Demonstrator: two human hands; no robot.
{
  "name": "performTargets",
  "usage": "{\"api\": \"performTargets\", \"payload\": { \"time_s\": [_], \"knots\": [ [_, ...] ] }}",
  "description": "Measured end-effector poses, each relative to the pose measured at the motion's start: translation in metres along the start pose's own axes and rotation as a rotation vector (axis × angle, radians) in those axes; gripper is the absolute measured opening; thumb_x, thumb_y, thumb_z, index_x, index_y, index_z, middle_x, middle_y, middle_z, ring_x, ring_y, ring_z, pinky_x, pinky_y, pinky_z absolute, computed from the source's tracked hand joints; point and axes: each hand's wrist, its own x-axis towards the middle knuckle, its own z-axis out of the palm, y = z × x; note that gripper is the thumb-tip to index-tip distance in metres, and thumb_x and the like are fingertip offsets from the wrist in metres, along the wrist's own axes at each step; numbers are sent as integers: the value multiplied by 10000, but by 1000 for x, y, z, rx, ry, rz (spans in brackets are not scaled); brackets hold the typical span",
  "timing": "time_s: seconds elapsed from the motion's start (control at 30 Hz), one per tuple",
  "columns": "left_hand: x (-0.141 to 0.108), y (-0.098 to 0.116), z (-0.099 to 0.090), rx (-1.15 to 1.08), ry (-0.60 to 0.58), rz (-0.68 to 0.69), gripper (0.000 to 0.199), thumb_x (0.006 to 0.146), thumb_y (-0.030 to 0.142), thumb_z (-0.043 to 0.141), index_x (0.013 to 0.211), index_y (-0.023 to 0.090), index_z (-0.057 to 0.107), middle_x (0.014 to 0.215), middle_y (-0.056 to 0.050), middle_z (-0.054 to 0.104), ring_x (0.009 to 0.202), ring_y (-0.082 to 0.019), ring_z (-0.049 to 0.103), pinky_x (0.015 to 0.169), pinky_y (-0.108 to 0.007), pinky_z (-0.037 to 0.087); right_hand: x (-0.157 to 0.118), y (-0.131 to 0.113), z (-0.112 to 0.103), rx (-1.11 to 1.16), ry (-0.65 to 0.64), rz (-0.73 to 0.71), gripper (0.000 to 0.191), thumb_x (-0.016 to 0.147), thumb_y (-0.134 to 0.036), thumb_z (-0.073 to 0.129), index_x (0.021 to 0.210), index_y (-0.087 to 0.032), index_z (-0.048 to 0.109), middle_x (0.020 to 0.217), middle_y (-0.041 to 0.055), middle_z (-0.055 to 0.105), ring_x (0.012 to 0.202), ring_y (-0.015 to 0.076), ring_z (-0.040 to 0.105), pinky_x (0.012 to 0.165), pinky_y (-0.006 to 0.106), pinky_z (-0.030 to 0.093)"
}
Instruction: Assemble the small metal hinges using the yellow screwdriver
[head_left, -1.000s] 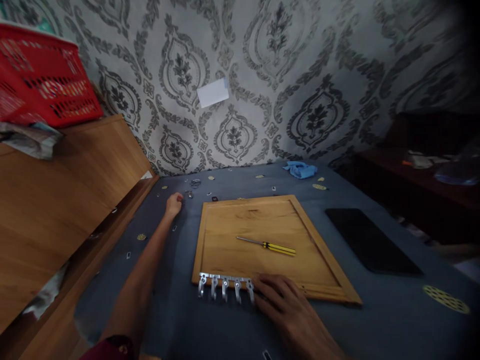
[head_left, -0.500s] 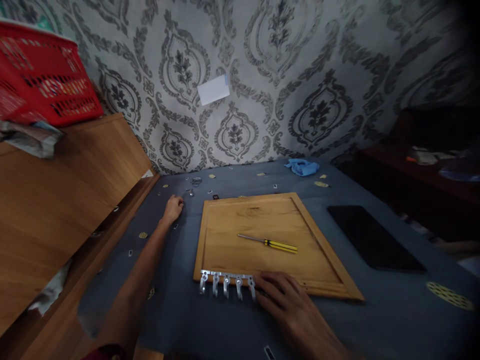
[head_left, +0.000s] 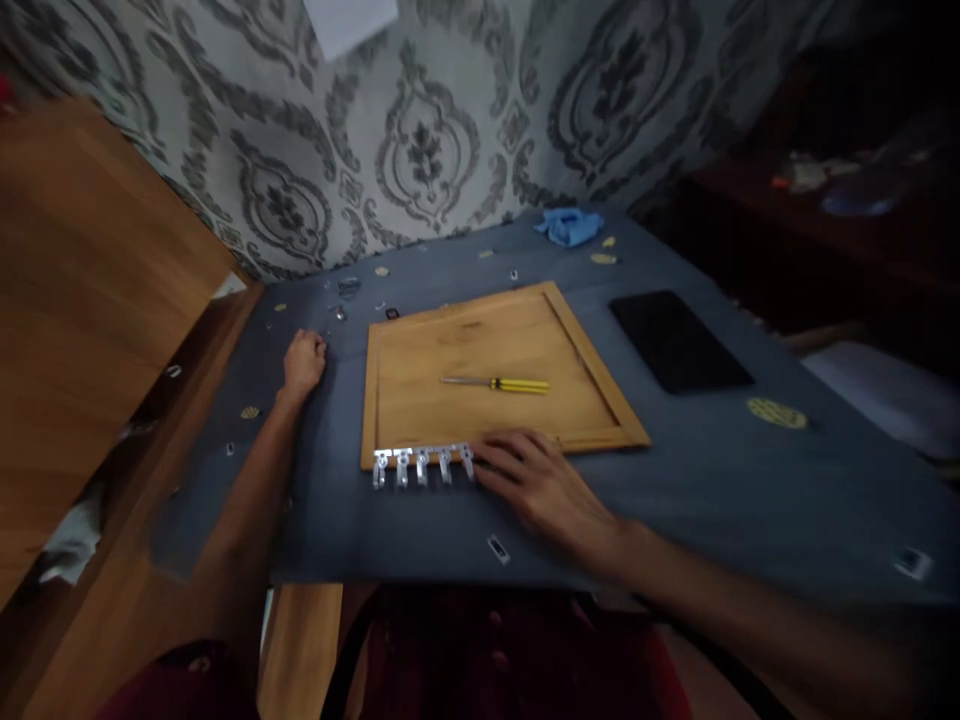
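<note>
A framed wooden panel lies on the grey-blue cloth, with a yellow-handled screwdriver resting across it. Along its near left edge sits a metal hook rail whose hooks hang over the edge. My right hand lies with spread fingers at the panel's near edge, its fingertips at the right end of the rail. My left hand rests on the cloth left of the panel, fingers curled together; whatever they hold, if anything, is too small to make out.
A black flat tablet-like object lies right of the panel. Behind is a crumpled blue cloth near the patterned wall. Small metal pieces lie beyond my left hand. A wooden cabinet borders the left side.
The camera view has tilted down, so everything appears higher and my lap now shows. Both hands keep about the same places beside the panel and on the rail.
</note>
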Motion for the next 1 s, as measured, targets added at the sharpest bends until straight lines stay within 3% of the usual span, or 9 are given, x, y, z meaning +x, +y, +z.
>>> {"api": "performTargets", "payload": {
  "time_s": [0.07,0.17,0.3,0.43,0.57,0.7,0.77,0.87,1.0],
  "knots": [
    [-11,2,1,-32,15,17,109,970,187,551,1014,161,647,1162,-116,645,1148,-280,617,1038,-486,497,0,1,-1,7,-20,10,221,912,-94,638,1103,-175,715,1224,82,749,1120,263,606,963,443,511],
    [-30,5,-3,-95,43,47,85,917,162,517,900,185,596,1027,-97,628,1075,-279,607,1024,-463,485,2,1,-2,22,-50,10,243,920,-98,625,1132,-184,706,1230,78,743,1123,263,599,966,447,508],
    [-49,14,-14,-184,79,76,53,896,205,514,872,201,561,917,-51,588,941,-234,600,936,-388,510,3,0,-3,12,-55,16,275,931,-83,582,1148,-201,704,1227,78,740,1121,256,595,963,450,499],
    [-62,41,-26,-292,27,147,116,917,267,486,904,196,578,932,-48,608,913,-208,608,812,-305,520,2,0,-5,15,-64,18,268,936,-92,578,1157,-182,702,1237,74,736,1144,260,581,976,445,486],
    [-84,90,-40,-399,-156,293,177,916,346,528,905,198,625,912,-26,662,878,-184,634,791,-272,518,2,0,-5,13,-85,19,289,933,-85,565,1167,-191,698,1249,59,732,1168,255,558,986,445,466],
    [-110,143,-60,-599,-561,501,198,934,365,545,940,191,638,974,-39,678,940,-192,641,819,-289,501,3,-1,-5,8,-78,23,278,937,-76,562,1150,-180,707,1231,69,741,1151,257,558,972,433,470],
    [-119,162,-65,-600,-697,559,161,930,332,549,916,190,623,968,-37,663,931,-191,630,799,-288,487,3,-1,-5,2,-88,30,264,951,-93,566,1157,-178,706,1247,78,737,1146,260,558,964,433,474],
    [-124,175,-64,-559,-793,591,139,932,294,531,892,189,612,944,-32,649,872,-180,605,792,-300,472,3,-2,-6,-6,-104,27,238,971,-135,574,1169,-182,698,1275,68,727,1143,260,557,962,433,476],
    [-121,176,-55,-506,-829,616,106,912,248,538,902,191,626,889,-13,622,811,-166,573,745,-291,441,4,-2,-8,7,-117,29,203,979,-179,598,1155,-167,698,1267,66,730,1145,264,555,965,429,472]
  ]
}}
